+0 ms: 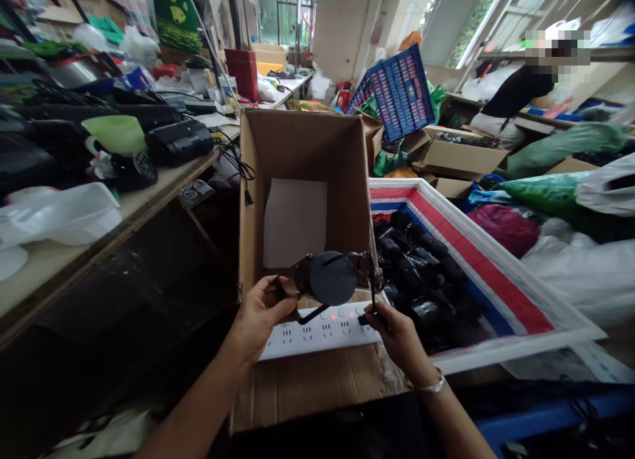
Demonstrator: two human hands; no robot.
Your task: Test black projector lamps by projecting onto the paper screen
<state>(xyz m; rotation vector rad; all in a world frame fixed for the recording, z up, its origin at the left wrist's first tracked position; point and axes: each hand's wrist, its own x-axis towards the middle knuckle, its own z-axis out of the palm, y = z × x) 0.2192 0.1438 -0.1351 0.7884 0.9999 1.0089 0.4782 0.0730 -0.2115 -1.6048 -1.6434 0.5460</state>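
Daylight from the far windows (pixel 466 22) leaves deep shadow beneath the left table (pixel 64 257), the outer edges stretched and blurred

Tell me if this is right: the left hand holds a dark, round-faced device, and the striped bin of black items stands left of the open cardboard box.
Wrong side: the head view shows the striped bin of black items right of the open cardboard box. The left hand does hold the device.

We can't read any words, numbers or brand names here. On the dark green bag (pixel 175 17) we see a yellow animal face. We can't make out any writing on the long white plastic power strip (pixel 322 333) either.
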